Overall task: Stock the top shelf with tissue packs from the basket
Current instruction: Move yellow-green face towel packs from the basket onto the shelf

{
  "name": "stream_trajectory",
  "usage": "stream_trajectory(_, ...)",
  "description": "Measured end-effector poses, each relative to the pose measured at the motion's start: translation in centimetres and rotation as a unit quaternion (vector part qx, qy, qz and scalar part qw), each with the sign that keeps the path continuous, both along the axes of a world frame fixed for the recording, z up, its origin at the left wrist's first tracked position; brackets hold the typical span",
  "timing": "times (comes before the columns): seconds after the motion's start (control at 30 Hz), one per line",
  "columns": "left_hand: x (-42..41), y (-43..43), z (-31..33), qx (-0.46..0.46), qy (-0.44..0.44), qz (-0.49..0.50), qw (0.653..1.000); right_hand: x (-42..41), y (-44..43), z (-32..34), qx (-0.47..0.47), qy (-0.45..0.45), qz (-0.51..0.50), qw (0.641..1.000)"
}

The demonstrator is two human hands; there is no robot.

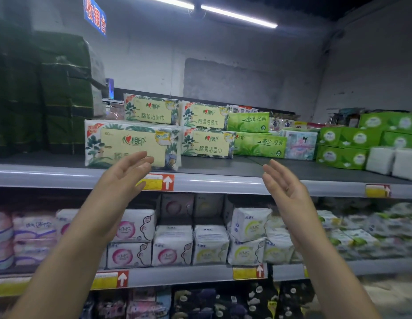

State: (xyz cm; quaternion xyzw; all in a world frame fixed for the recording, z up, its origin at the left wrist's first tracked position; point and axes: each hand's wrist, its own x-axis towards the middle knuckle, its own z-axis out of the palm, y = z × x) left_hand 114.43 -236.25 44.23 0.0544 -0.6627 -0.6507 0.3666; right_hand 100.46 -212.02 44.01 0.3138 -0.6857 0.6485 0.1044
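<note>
Both hands are up with fingers loosely spread, gripping nothing. The left hand [122,176] has its fingertips [141,157] at the lower front of the tissue pack [131,141], which stands at the top shelf [223,183] edge, centre-left of frame. The right hand [285,183] hovers well apart, right of centre.

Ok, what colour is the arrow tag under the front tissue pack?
Red square tag with a white upward arrow, head view.

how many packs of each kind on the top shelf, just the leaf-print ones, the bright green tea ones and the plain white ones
leaf-print tissue packs: 4
bright green tea tissue packs: 2
plain white packs: 2
total: 8
</note>
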Motion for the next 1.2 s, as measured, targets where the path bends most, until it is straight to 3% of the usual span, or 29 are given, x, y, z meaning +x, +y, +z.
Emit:
stream_trajectory(0.43, -3.4, 7.8, -4.2, 0.035, -0.035, 0.019, 0.999, -4.6, 7.0, -3.2, 0.030, -0.032, 0.014, 0.999)
stream_trajectory(0.7, -3.1, 8.4, -6.5, 0.038, -0.081, 0.036, 0.995, -5.0, 7.4, -6.9, 0.007, -0.100, 0.026, 0.995)
stream_trajectory(1.2, -3.7, 8.5, -17.2, 0.068, -0.226, -0.011, 0.972, -4.0, 7.1, -17.3, 0.007, -0.253, 0.005, 0.967)
